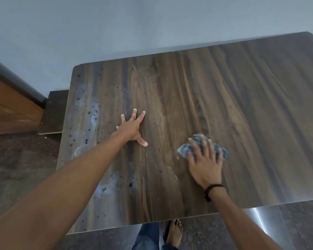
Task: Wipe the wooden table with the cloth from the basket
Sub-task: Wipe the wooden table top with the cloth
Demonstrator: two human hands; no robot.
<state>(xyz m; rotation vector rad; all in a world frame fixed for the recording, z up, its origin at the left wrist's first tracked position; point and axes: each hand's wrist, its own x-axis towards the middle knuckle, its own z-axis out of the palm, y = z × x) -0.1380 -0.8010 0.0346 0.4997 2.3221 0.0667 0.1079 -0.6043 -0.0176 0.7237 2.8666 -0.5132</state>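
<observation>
- The wooden table (242,105) — a dark brown top with bold, streaky grain running from the near edge to the far one, and rounded corners. A strip along its left side carries whitish smears and scattered dark spots; the middle and right parts look dull and even.
- The cloth (183,150) — a small blue-grey mottled rag, crumpled into a wad, lying on the tabletop right of centre. The right hand (205,163) presses flat on it with fingers spread, so only its edges show.
</observation>
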